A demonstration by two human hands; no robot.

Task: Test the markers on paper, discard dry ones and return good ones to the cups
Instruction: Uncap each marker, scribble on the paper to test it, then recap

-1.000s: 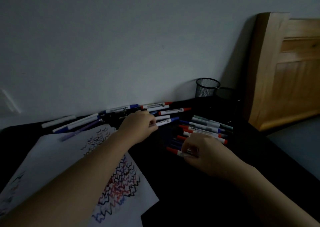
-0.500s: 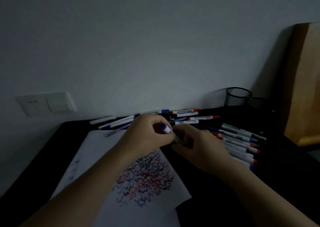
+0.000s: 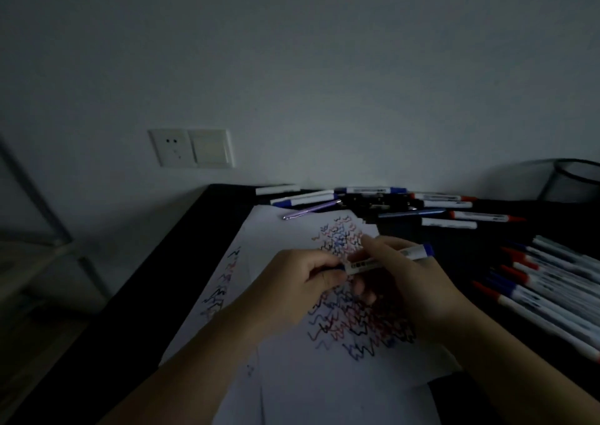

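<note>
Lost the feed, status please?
Both hands grip one blue marker over the scribbled paper. Left pinches its cap end. Nothing obstructing.

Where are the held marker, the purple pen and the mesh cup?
held marker (image 3: 368, 265), head view, on its white barrel between the hands.
purple pen (image 3: 311, 210), head view, on the middle of its body.
mesh cup (image 3: 573, 182), head view, on its wall under the rim.

light: very dim, bluish | shadows: soft, deep on black desk (image 3: 168, 281) | focus: soft, grainy | edges: wide-angle bending
</note>
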